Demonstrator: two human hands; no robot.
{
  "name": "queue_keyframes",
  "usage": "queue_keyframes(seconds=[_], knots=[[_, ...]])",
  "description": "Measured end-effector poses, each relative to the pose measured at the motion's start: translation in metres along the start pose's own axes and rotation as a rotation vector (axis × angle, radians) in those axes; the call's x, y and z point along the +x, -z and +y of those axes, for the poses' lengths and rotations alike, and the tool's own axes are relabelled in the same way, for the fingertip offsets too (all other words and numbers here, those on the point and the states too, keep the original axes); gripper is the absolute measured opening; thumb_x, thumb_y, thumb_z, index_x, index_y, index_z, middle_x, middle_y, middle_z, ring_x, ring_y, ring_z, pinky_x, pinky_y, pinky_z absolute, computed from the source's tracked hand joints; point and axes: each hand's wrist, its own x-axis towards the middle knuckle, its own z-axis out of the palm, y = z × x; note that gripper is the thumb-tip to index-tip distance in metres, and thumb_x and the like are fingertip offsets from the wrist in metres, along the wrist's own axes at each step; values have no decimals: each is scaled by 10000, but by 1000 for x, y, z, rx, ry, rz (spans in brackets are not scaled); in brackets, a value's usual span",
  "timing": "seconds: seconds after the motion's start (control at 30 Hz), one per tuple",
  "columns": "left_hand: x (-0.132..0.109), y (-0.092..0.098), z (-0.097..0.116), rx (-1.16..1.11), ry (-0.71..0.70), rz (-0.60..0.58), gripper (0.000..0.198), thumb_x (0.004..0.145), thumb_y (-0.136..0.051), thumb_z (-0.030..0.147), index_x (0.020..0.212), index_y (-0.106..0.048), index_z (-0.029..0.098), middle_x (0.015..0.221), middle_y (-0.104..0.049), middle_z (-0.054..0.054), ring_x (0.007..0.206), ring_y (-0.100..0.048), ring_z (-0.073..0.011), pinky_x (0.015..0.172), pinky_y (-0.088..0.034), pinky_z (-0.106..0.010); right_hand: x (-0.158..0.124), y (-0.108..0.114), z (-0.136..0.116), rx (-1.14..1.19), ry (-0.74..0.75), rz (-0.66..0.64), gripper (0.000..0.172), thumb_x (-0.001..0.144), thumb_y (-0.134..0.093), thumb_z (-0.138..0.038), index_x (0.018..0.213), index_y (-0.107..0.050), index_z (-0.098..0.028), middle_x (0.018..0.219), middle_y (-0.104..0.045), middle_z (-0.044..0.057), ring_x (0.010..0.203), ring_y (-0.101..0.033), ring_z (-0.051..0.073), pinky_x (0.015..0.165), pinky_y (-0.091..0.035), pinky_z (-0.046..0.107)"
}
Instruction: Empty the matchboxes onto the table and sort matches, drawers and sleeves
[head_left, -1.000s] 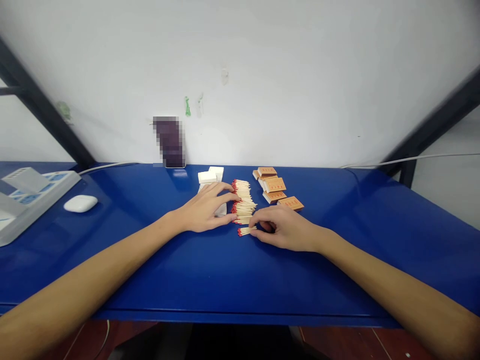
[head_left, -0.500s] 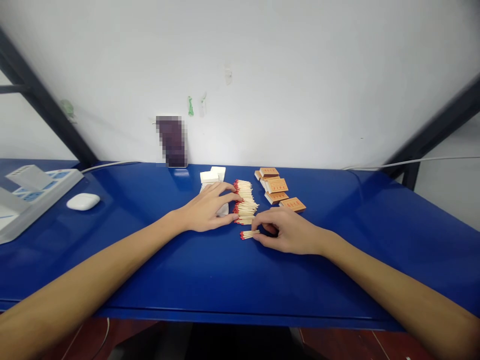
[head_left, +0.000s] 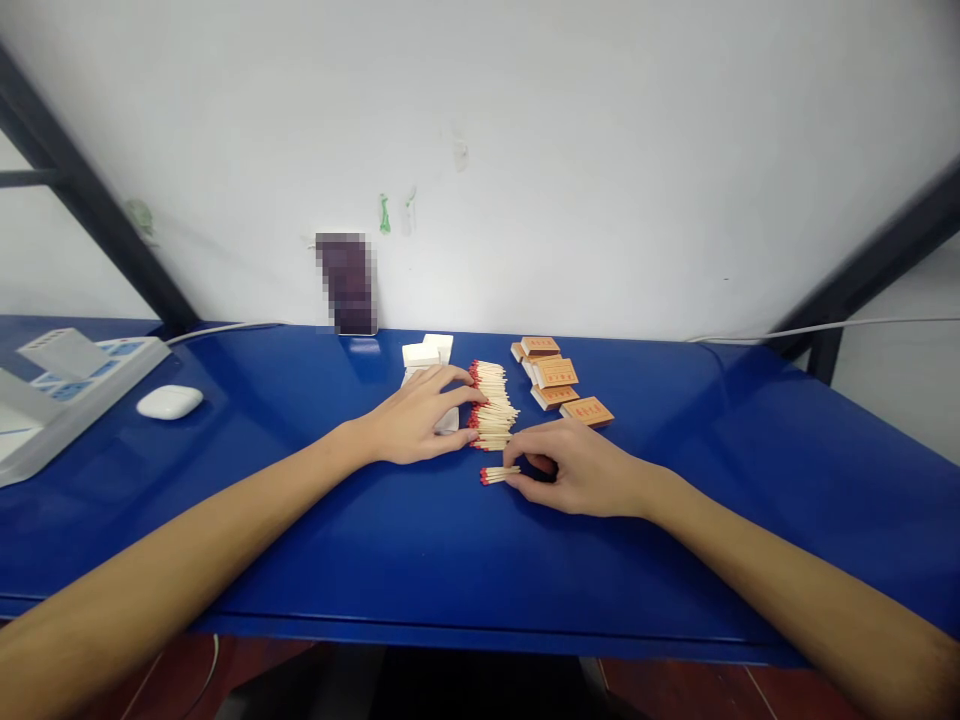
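A heap of red-tipped matches (head_left: 493, 408) lies on the blue table, heads toward the left. My left hand (head_left: 420, 415) rests beside it with fingers spread, the fingertips touching the red heads. Under and behind that hand are white matchbox trays (head_left: 421, 355), partly hidden. Nearer to me, my right hand (head_left: 570, 465) pinches a small bunch of matches (head_left: 495, 475) between thumb and forefinger, low over the table and apart from the heap. Beyond the right hand sit several orange matchbox sleeves (head_left: 556, 372), some overlapping.
The blue table (head_left: 420, 560) runs up to a white wall. A white earphone case (head_left: 170, 402) lies at the left, near a pale tray (head_left: 112, 390) with blue and white items. A phone-like dark object (head_left: 351, 285), pixelated, leans on the wall. A cable (head_left: 825, 328) crosses at the right.
My right hand has shifted slightly toward me with the pinched matches. My left hand stays in place at the heap. The whole view has moved very slightly.
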Motion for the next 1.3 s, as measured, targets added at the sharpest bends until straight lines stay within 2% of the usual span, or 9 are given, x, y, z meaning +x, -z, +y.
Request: queue_keyframes(seconds=[0.13, 0.37, 0.8, 1.07, 1.3], knots=[[0, 0, 0, 13, 4, 10, 458, 924, -517, 507, 1288, -566, 234, 1303, -520, -115, 1208, -477, -289, 1045, -397, -490, 0, 1, 0, 18, 4, 13, 110, 877, -601, -272, 834, -651, -184, 601, -505, -45, 535, -444, 96, 559, -326, 235], [0, -1, 0, 19, -7, 20, 453, 925, -521, 505, 1279, -572, 227, 1281, -529, -114, 1195, -469, -288, 1041, -396, -491, -1, 0, 5, -8, 25, 127, 150, 900, -547, -234, 929, -679, -170, 578, -495, -47, 512, -433, 95, 558, -334, 235], [0, -1, 0, 25, -4, 12, 457, 929, -514, 503, 1283, -568, 219, 1286, -521, -117, 1195, -470, -283, 1042, -398, -488, 0, -2, 9, -13, 48, 170, 167, 901, -551, -200, 904, -714, -166, 574, -559, -29, 501, -451, 97, 540, -345, 234], [0, 0, 0, 26, -1, 4, 456, 931, -513, 496, 1294, -561, 225, 1296, -517, -115, 1201, -468, -283, 1042, -397, -483, 1, -3, 10, -8, 78, 183, 196, 905, -545, -182, 924, -740, -176, 617, -644, -2, 518, -513, 110, 556, -379, 243], [0, 0, 0, 29, 0, 2, 454, 924, -528, 488, 1295, -561, 229, 1295, -517, -113, 1199, -468, -284, 1039, -398, -485, 2, -1, 9, -38, 89, 161, 225, 904, -533, -165, 968, -749, -177, 738, -714, 25, 588, -573, 122, 603, -405, 249]])
